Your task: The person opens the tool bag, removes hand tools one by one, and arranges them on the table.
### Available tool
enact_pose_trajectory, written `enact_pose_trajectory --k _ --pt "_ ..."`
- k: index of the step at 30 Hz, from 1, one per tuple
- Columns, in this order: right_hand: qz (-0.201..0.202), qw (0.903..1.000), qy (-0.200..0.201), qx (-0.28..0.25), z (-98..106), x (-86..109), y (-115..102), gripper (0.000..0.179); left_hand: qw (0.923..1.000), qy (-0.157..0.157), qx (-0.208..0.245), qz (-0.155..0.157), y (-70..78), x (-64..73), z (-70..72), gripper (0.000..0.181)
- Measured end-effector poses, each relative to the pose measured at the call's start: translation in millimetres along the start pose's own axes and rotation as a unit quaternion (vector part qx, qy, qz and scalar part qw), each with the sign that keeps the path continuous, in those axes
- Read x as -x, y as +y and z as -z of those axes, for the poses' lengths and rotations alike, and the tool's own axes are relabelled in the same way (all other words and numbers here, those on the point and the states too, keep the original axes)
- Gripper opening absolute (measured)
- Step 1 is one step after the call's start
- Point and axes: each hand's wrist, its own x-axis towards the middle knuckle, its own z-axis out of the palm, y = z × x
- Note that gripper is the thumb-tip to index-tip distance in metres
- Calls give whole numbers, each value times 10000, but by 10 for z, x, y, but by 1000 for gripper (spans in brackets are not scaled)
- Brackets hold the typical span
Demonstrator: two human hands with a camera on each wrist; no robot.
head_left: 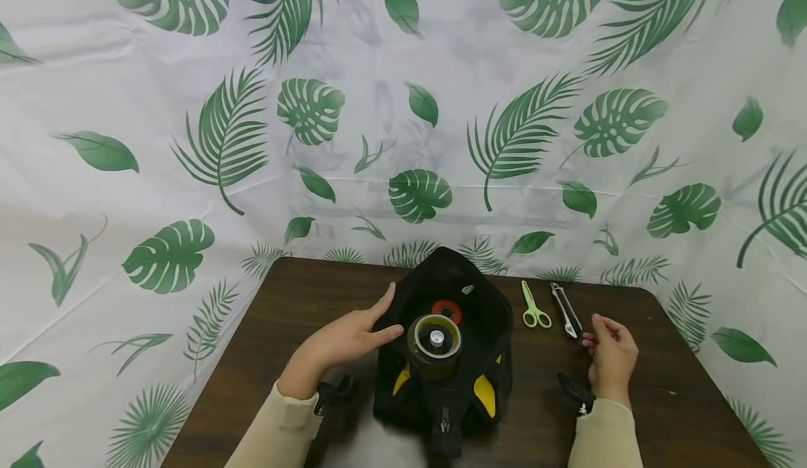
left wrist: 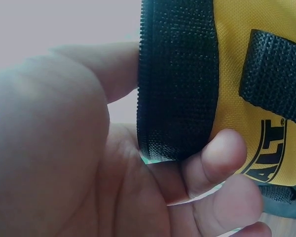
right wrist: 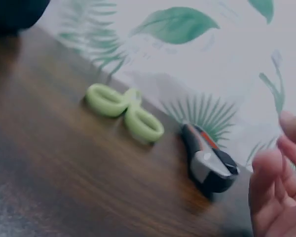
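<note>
A black-and-yellow tool bag [head_left: 485,394] stands unzipped on the table, its mouth facing up. My left hand [head_left: 347,338] grips the bag's left rim; in the left wrist view the fingers lie along the yellow side [left wrist: 232,89] and the thumb passes behind the zipper edge. At the mouth shows an olive roll [head_left: 435,366] with a small white-topped piece in its centre. Behind it, inside, is a red ring [head_left: 449,307]. My right hand [head_left: 611,359] hovers beside a utility knife [head_left: 566,310], fingers loosely curled, holding nothing.
Light green scissors [head_left: 534,312] lie on the table between the bag and the knife. The dark wooden table [head_left: 284,314] meets a leaf-patterned white cloth [head_left: 353,195] along its back and sides. A black strap with a zipper pull [head_left: 445,422] hangs toward the front.
</note>
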Motion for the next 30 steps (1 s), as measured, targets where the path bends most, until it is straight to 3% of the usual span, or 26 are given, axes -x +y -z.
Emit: enact_pose_trajectory --k 3,6,8,11,15,17,19,21,27,30 --pt "-306 9895 -313 -1374 20 8 -40 17 10000 3 66 24 -14 17 -15 90" --pt "-498 9621 -856 -2540 41 24 -47 11 9999 7 116 28 -27 36 -35 89" --pt "-534 9390 -1313 -3132 40 48 -50 18 9999 17 124 13 -29 47 -40 88" --pt "-485 8881 -2119 -4050 -22 102 -58 31 9999 17 122 -4 -27 45 -39 87" --pt "-649 7957 -3480 -4915 -235 196 -60 51 10000 30 55 -11 -13 36 -19 88" --pt "-871 7601 -4053 -5003 -377 247 -50 58 10000 44 30 -13 -9 30 -8 88" --pt "-1109 7343 -4533 -4930 -518 301 -41 64 10000 46 15 -15 -7 26 1 88" --pt "-1164 7250 -4904 -4694 -638 348 -54 66 10000 41 8 -24 -9 20 6 88" --pt "-265 7310 -5831 -3535 -802 467 -281 62 10000 15 -1 -29 -18 12 15 87" --pt "-16 7212 -6122 -3243 -861 566 -470 57 10000 4 39 -28 -16 14 21 87"
